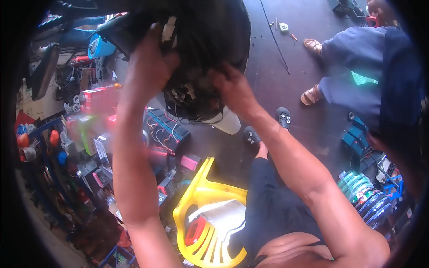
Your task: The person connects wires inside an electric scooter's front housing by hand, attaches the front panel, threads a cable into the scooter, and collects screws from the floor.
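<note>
yellow chair (213,186) on dark floor (274,91)

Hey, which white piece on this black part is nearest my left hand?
The upper white piece, close beside your left hand; the lower white piece sits farther from it, lower down in the view.

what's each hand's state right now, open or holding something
Left hand: at the dark housing, beside a white piece; grip cannot be told.
Right hand: fingers bent at the housing's underside, blurred; grip cannot be told.
</note>
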`<state>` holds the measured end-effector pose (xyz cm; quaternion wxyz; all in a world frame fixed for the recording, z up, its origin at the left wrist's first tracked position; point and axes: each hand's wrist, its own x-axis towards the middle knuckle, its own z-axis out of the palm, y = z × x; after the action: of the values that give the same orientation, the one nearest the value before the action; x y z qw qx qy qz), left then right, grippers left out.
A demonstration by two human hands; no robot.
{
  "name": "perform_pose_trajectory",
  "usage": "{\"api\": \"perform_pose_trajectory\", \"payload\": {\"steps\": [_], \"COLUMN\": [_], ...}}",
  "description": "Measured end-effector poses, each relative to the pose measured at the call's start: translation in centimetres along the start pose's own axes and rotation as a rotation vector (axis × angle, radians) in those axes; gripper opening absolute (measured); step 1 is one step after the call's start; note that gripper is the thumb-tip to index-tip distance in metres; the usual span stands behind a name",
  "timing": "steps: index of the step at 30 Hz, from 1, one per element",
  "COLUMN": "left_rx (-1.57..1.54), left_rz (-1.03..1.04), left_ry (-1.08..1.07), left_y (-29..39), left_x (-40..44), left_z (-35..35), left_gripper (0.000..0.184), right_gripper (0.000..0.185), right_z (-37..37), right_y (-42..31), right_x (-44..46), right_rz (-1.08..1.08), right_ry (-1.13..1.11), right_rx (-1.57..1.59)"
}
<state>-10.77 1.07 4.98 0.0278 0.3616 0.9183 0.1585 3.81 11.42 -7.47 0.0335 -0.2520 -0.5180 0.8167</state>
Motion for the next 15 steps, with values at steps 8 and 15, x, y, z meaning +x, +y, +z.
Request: {"api": "perform_pose_trajectory", "payload": {"steps": [8,15], "left_rx": [-0.255,-0.315], "left_rz": [-0.143,-0.111], "left_ry": [-0.201,-0.209], "left_y": [0.9,0.4], "left_x": [0.7,1.0], "left_z": [-1.6,-1.5], "left_gripper": [0.048,0.046], "right_gripper": [0.028,0.030], "right_z": [2.7,1.2], "right_y": [-0.9,-1.6], "right_x": [-0.7,-0.3], "right_rz": [-0.578,-0.507], "right_ry": [0.558,0.393], "right_rx": [-0.382,-0.476]}}
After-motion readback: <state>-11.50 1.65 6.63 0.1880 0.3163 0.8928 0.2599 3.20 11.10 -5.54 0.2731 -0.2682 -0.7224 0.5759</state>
